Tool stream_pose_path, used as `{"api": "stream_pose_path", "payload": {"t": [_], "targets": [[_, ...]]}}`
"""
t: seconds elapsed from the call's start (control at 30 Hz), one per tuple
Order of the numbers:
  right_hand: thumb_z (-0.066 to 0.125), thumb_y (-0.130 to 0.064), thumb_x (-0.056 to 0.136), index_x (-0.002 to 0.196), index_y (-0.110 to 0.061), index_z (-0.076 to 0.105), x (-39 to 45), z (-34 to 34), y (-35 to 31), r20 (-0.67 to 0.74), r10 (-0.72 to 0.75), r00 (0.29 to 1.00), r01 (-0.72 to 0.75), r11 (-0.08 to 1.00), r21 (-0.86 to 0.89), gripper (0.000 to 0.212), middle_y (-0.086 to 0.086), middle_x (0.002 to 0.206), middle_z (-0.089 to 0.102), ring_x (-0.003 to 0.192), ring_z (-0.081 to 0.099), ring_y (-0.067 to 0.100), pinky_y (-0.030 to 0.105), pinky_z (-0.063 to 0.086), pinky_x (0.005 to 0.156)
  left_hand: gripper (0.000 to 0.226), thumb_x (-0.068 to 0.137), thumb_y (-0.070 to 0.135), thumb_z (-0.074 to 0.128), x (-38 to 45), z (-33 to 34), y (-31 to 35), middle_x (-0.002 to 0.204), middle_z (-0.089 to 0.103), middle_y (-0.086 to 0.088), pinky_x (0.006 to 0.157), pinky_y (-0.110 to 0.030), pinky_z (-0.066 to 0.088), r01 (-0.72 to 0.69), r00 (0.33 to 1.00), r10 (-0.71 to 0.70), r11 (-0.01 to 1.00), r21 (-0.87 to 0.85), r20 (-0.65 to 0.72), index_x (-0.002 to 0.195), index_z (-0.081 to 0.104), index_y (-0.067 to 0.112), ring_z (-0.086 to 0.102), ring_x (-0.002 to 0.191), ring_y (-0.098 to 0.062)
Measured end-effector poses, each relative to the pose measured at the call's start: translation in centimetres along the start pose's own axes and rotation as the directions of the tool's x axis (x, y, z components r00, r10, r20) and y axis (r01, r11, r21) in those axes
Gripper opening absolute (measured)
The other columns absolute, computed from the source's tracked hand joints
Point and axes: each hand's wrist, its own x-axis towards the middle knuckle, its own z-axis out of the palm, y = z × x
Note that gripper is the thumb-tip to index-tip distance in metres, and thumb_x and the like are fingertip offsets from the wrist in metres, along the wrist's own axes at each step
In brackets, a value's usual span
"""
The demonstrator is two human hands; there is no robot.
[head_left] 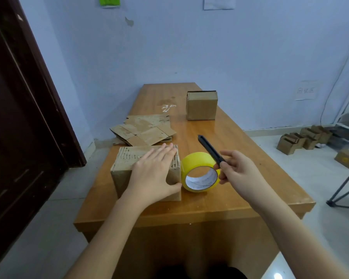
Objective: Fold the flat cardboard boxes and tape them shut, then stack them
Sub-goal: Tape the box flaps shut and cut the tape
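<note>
Pale blue walls back the long orange-brown wooden table [240, 137]. On it the left hand [155, 174] lies flat, fingers straight, pressing the top of the near folded brown cardboard box [125, 170], thumb against its right side. The right hand [240, 170] grips a black utility knife [210, 150] just above the yellow tape roll [199, 172], which touches that box. If the blade slips while cutting tape, it could likely nick the left thumb or the roll. Counted: two folded boxes on the table, the second one [201, 105] well apart; one pile of flat cardboard blanks [143, 129]; one roll; one knife
</note>
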Motion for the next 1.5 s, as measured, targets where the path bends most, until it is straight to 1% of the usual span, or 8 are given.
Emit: {"api": "stream_pose_path", "payload": {"t": [0.2, 0.27, 0.53, 0.67, 0.87, 1.03, 1.23, 1.5], "targets": [[0.050, -0.009, 0.096, 0.121, -0.018, 0.055, -0.7, 0.8, 0.0, 0.130, -0.056, 0.990, 0.076, 0.985, -0.152, 0.027, -0.002, 0.084, 0.053, 0.053, 0.048, 0.007, 0.014, 0.034, 0.046, 0.093, 0.080, 0.066, 0.052, 0.1, 0.1, -0.2, 0.158, 0.008, 0.013, 0.105, -0.017, -0.007, -0.012, 1.000, 0.012, 1.000, -0.002, 0.006, 0.151, 0.007, 0.027, 0.006, 0.144, -0.002], [0.048, -0.011, 0.097, 0.118, -0.020, 0.053, -0.6, 1.0, 0.0, 0.115, -0.089, 0.989, 0.112, 0.971, -0.213, 0.023, -0.001, 0.084, 0.053, 0.063, 0.048, 0.011, 0.014, 0.035, 0.050, 0.093, 0.080, 0.067, 0.052, 0.2, -0.1, -0.4, 0.158, 0.008, 0.014, 0.104, -0.017, -0.007, -0.025, 1.000, 0.025, 1.000, -0.008, 0.017, 0.151, 0.007, 0.028, 0.006, 0.143, -0.002], [0.048, -0.023, 0.099, 0.103, -0.023, 0.055, -0.6, 2.1, 1.3, 0.042, -0.131, 0.990, 0.137, 0.967, -0.214, 0.008, -0.011, 0.049, 0.046, 0.044, 0.036, 0.006, 0.017, 0.025, 0.046, 0.094, 0.079, 0.067, 0.053, 0.4, 0.0, -0.3, 0.157, 0.008, 0.015, 0.104, -0.017, -0.007, -0.010, 1.000, 0.010, 1.000, -0.007, 0.013, 0.151, 0.007, 0.029, 0.007, 0.143, -0.001], [0.045, -0.034, 0.099, 0.105, -0.030, 0.051, -1.4, 2.6, 0.8, 0.029, -0.158, 0.987, 0.154, 0.884, -0.441, 0.010, -0.009, 0.065, 0.054, 0.054, 0.045, 0.010, 0.026, 0.030, 0.050, 0.094, 0.078, 0.068, 0.053, 0.4, 0.1, -0.3, 0.157, 0.010, 0.015, 0.105, -0.018, -0.006, -0.004, 1.000, 0.004, 1.000, 0.002, 0.007, 0.151, 0.009, 0.029, 0.007, 0.143, -0.001], [0.038, -0.039, 0.100, 0.113, -0.031, 0.048, -1.2, 3.4, -0.1, -0.027, -0.154, 0.988, 0.108, 0.800, -0.591, 0.018, -0.005, 0.091, 0.067, 0.071, 0.058, 0.018, 0.025, 0.035, 0.050, 0.094, 0.079, 0.068, 0.053, 0.4, 0.0, -0.2, 0.157, 0.011, 0.014, 0.105, -0.018, -0.005, -0.001, 1.000, 0.001, 1.000, 0.002, 0.012, 0.151, 0.009, 0.028, 0.007, 0.143, -0.002], [0.039, -0.036, 0.100, 0.113, -0.028, 0.051, -0.8, 3.7, -0.3, 0.001, -0.140, 0.990, 0.115, 0.804, -0.584, 0.019, -0.003, 0.087, 0.066, 0.067, 0.055, 0.017, 0.025, 0.033, 0.048, 0.093, 0.078, 0.067, 0.054, 0.7, 0.0, -0.3, 0.157, 0.014, 0.013, 0.105, -0.018, -0.004, 0.005, 1.000, -0.005, 1.000, 0.003, 0.011, 0.151, 0.012, 0.027, 0.010, 0.143, -0.003], [0.045, -0.027, 0.099, 0.104, -0.022, 0.056, -0.9, 3.0, 0.1, 0.040, -0.136, 0.990, 0.140, 0.897, -0.419, 0.013, -0.010, 0.058, 0.048, 0.047, 0.041, 0.008, 0.020, 0.025, 0.043, 0.092, 0.079, 0.063, 0.057, 0.9, 0.2, -0.2, 0.157, 0.014, 0.012, 0.112, -0.021, 0.002, 0.036, 0.999, -0.036, 0.999, -0.002, 0.036, 0.151, 0.013, 0.026, 0.010, 0.144, -0.004], [0.048, -0.025, 0.098, 0.105, -0.021, 0.058, -2.1, 1.8, 0.0, 0.090, -0.174, 0.981, 0.195, 0.885, -0.422, 0.014, -0.009, 0.052, 0.043, 0.044, 0.038, 0.009, 0.021, 0.027, 0.044, 0.093, 0.080, 0.064, 0.056, 1.0, 0.2, -0.1, 0.158, 0.011, 0.011, 0.113, -0.024, 0.004, 0.049, 0.997, -0.049, 0.999, 0.011, 0.051, 0.151, 0.011, 0.026, 0.009, 0.144, -0.005]]}}
